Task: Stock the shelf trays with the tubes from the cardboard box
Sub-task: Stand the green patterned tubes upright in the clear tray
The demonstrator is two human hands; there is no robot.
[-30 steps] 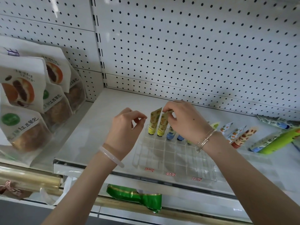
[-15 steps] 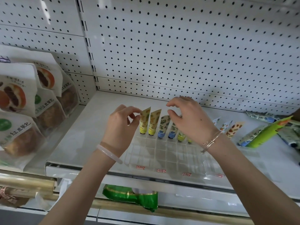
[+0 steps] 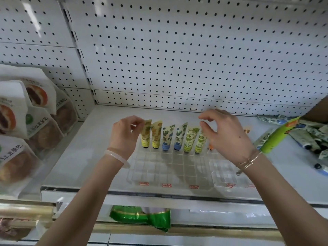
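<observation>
- Clear compartment tray [image 3: 159, 167] lies on the white shelf [image 3: 79, 157]. Its front rows hold nothing, and small red price tags [image 3: 144, 183] line the near edge.
- A second clear tray [image 3: 229, 173] sits just beside it on the right, partly under the right wrist.
- Tubes stand cap-down in the back row of the first tray, crimped ends up and leaning slightly right. From the left they are two yellow tubes [image 3: 156, 134], two blue tubes [image 3: 167, 137] and two green tubes [image 3: 190, 139]. All carry a leaf or flower print.
- An orange tube [image 3: 211, 146] is mostly hidden behind the right hand.
- Left hand [image 3: 124, 137] pinches the crimped top of the leftmost yellow tube between thumb and forefinger. A pale bangle is on the wrist.
- Right hand [image 3: 225, 137] hovers over the right end of the row with fingers loosely curled and gripping nothing. The thumb is just beside the top of the last green tube; contact cannot be confirmed. Thin metal bracelets are on the wrist.
- Change: one second ago the right hand pinched the second yellow tube. Half a second ago it covered the green tubes. It has since moved right, leaving all six exposed.
- A green bag [image 3: 142, 217] hangs below the shelf front.
- Bread packages [image 3: 35, 110] stand on the shelf section to the left.
- Loose printed tubes [image 3: 308, 139] and one larger green tube [image 3: 276, 135] lie on the shelf at right, well apart from the first tray.
- White pegboard [image 3: 177, 50] forms the back wall.
</observation>
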